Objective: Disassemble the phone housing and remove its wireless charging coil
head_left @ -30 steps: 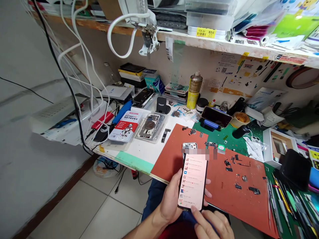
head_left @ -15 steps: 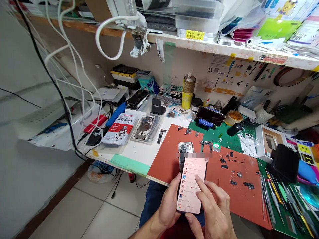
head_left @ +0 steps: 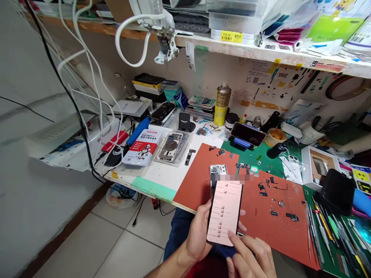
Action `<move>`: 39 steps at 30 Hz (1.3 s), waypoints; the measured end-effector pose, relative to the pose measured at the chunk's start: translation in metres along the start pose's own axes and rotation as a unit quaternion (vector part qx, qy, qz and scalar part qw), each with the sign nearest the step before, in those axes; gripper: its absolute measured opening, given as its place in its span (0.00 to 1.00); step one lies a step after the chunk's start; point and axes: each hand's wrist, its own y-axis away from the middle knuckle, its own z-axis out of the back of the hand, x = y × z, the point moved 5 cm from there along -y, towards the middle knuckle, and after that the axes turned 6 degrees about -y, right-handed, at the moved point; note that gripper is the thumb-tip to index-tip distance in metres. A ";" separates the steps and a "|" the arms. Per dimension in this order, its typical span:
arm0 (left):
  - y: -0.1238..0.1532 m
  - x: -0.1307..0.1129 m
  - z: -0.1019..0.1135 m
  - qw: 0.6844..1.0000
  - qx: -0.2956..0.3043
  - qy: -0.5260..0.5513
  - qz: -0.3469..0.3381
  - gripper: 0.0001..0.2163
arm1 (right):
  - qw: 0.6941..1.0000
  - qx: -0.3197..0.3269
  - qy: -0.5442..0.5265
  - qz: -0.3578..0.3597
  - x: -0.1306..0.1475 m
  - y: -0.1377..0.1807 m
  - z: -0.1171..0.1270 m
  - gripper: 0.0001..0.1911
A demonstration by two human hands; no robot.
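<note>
My left hand is wrapped around a smartphone, held upright toward me above the near edge of the work mat. Rows of small text and pictures fill its lit pinkish screen. With the index fingertip at the screen's lower right, my right hand holds nothing and its fingers are apart. Just behind the smartphone lies an opened phone housing, partly hidden by it. To the right, several small phone parts are scattered on the reddish-brown mat.
Tweezers and screwdrivers lie at the right on a green mat. A dark-screened phone leans on a blue stand, with a yellow spray can behind. Left are a battery package and a phone back. White cables hang at left.
The screen has switched from a list with icons to a page of message-like rows. My right index finger has moved down from mid-screen to the lower right. The view has shifted slightly.
</note>
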 end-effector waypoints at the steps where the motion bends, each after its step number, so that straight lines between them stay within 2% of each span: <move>1: -0.001 -0.001 0.000 1.000 0.003 0.005 -0.006 0.27 | 1.000 0.004 -0.004 0.012 0.003 0.003 -0.001 0.22; 6: -0.004 -0.003 0.001 1.000 0.003 0.017 -0.010 0.26 | 0.998 0.021 -0.015 0.056 0.012 0.009 -0.007 0.26; 15: -0.005 -0.007 -0.002 1.000 -0.005 -0.019 0.012 0.32 | 0.998 0.022 -0.036 0.053 0.015 -0.006 -0.009 0.28; 23: -0.006 -0.007 -0.001 1.000 0.002 -0.023 0.012 0.33 | 0.997 0.033 -0.040 0.048 0.014 -0.002 -0.010 0.26; 28: -0.007 -0.008 0.001 1.000 0.004 0.008 -0.027 0.26 | 0.999 -0.001 -0.033 0.039 0.015 0.001 -0.007 0.22; 33: -0.008 -0.007 -0.002 1.000 -0.005 -0.005 -0.002 0.32 | 0.998 0.023 -0.029 0.046 0.014 -0.005 -0.009 0.25; 39: -0.006 -0.011 -0.006 0.999 -0.021 -0.036 0.015 0.36 | 0.998 0.037 -0.047 0.024 0.012 -0.008 -0.010 0.17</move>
